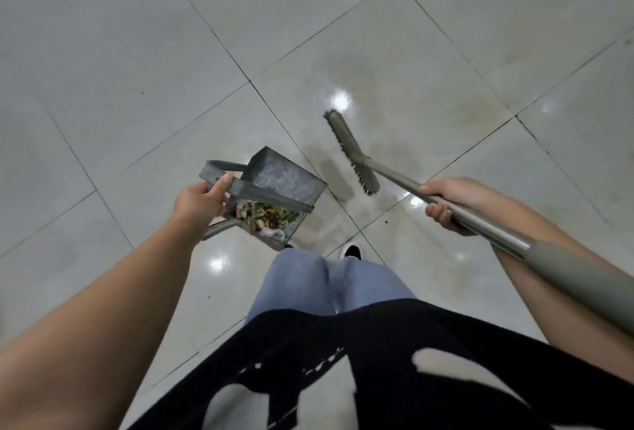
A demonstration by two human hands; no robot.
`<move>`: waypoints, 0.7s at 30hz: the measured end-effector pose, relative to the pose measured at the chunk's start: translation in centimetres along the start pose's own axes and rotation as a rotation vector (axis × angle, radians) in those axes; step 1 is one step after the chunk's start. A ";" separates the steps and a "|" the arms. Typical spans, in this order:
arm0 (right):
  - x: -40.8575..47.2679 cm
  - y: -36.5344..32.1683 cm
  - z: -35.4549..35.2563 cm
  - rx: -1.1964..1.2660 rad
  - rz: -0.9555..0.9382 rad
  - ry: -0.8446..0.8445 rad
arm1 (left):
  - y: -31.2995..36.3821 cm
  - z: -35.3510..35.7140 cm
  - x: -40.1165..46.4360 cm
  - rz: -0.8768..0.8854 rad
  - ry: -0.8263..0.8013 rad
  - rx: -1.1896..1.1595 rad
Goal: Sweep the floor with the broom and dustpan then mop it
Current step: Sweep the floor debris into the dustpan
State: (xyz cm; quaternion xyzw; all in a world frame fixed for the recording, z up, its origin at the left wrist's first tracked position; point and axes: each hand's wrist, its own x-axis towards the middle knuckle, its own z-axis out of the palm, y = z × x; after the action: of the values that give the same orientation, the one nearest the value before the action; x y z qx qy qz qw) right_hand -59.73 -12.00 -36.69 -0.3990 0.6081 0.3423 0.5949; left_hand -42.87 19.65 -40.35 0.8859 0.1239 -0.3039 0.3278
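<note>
Fingers of the left hand (197,205) curl around the handle of the metal dustpan (274,186), held above the tiled floor (120,52) with debris (264,217) inside. Right hand (449,205) grips the broom (353,155) shaft, brush head raised just right of the dustpan.

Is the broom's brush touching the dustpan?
Apart. The head view shows bare floor tile between the broom's brush and the dustpan.

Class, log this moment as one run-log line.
left hand: holds grey metal dustpan with scraps | right hand: grips grey long-handled broom | glossy tiled floor: unmopped
</note>
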 end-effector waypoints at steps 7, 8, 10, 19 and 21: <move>-1.4 7.7 1.5 0.209 0.033 0.025 | -3.0 -1.4 -1.3 0.043 -0.081 0.081; -1.6 8.6 2.3 0.237 0.026 0.035 | -3.6 -1.8 -1.3 0.045 -0.091 0.088; -2.0 10.2 4.1 0.291 0.020 0.043 | -5.0 -3.0 -1.3 0.062 -0.111 0.080; -2.6 12.4 17.3 0.312 -0.040 0.020 | -12.4 -12.6 -2.5 0.110 -0.174 0.034; -2.6 12.2 19.9 0.282 -0.024 0.000 | -13.6 -14.4 -2.1 0.097 -0.166 0.036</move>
State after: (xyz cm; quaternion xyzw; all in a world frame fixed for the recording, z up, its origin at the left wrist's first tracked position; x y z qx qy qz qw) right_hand -61.76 11.40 -36.01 -0.3186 0.6454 0.2462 0.6491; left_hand -43.60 39.32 -37.28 0.8683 0.0475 -0.3623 0.3354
